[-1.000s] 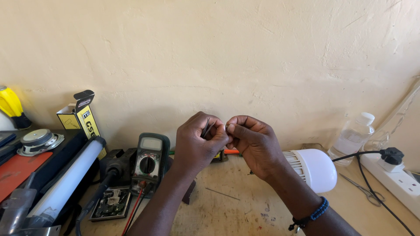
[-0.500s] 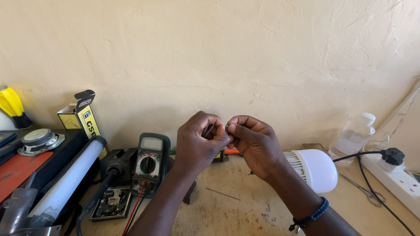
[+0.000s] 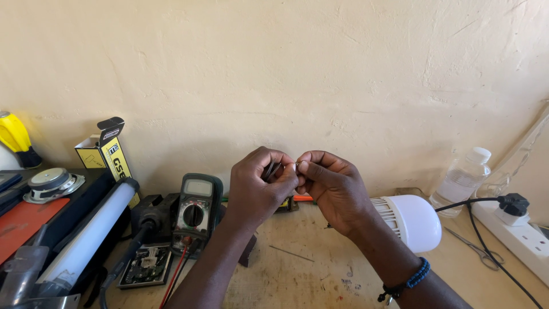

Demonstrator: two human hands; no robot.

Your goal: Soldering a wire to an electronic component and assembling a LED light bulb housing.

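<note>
Head view: left hand (image 3: pixel 258 189) and right hand (image 3: pixel 331 189) meet above the bench (image 3: pixel 320 269), fingertips pinched narrow on a small metal part (image 3: pixel 297 164), raised near eye level for close handling; multimeter (image 3: pixel 193 210) sits left.

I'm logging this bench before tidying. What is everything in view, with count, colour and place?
small part: one, dark, pinched between both hands
multimeter: one, dark green, bench left of centre
bulb: one, white, under right forearm
tube lamp: one, white, far left
box: one, yellow and black, against wall
speaker: one, silver, far left
bottle: one, clear, right by wall
power strip: one, white, far right, black plug in it
circuit board: one, bench front left
left hand: one, closed on part
right hand: one, pinching part
</note>
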